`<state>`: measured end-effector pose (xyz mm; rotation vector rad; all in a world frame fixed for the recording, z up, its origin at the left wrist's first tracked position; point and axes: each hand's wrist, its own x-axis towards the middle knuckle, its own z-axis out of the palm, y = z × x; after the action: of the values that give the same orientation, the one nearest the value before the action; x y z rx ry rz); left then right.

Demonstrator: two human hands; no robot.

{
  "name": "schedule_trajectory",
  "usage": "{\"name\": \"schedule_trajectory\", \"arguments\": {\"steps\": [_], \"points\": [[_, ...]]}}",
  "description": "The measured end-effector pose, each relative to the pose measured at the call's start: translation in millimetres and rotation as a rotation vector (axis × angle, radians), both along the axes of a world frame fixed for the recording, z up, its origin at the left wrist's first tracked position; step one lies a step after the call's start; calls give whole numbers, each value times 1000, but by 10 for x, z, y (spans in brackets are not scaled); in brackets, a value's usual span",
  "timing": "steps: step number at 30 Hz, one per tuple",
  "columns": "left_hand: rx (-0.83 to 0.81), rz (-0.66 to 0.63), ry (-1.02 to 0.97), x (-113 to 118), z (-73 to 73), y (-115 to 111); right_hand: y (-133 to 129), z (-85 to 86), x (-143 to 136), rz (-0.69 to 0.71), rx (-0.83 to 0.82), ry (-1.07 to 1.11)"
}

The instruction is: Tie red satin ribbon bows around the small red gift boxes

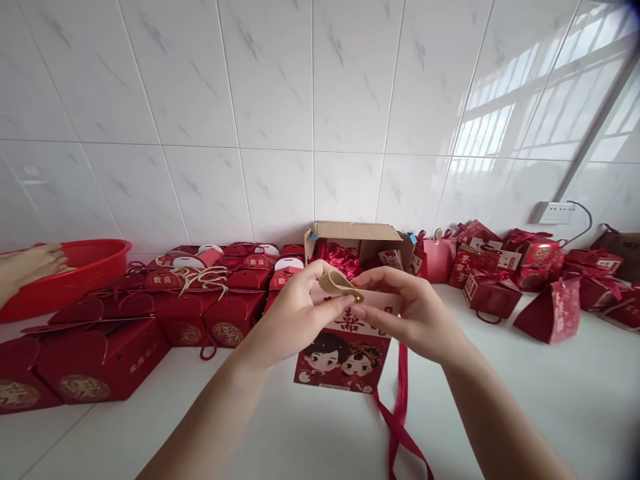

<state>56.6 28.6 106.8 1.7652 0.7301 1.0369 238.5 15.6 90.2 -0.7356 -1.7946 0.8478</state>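
Head view: left hand (295, 313) and right hand (413, 310) pinched the top of the red bag (343, 363) — tan strap (333, 283) looped, fastening unclear, ribbon (401, 387) untied — while assembled red boxes (120, 363) stood leftward.

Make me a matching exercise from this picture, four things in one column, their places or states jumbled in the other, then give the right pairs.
1. cartoon-couple gift bag
2. plastic basin
3. cardboard carton
4. power strip

A. open, just beyond the hands
B. white, against the tiled wall
C. held by left hand and right hand
D. bright red, far left

Pairs: 1-C, 2-D, 3-A, 4-B
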Motion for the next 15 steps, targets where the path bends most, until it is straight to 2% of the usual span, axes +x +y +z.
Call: {"name": "schedule_trajectory", "arguments": {"steps": [2,5,8,11,13,15], "points": [[-33,-39,-11,-2,10,-2,29,-14,0,-24,-76,19],[-59,-48,40,-12,39,-22,71,-33,-4,-80,-104,5],[1,107,103,-44,58,-28,112,-45,-14,-99,-72,-43],[76,271,56,-111,65,2,201,-60,47,-150,-68,-115],[101,293,-8,-171,76,31,307,-82,192,-274,-87,-200],[105,281,-44,-235,95,55,441,-114,432,-520,-112,-289]]}}
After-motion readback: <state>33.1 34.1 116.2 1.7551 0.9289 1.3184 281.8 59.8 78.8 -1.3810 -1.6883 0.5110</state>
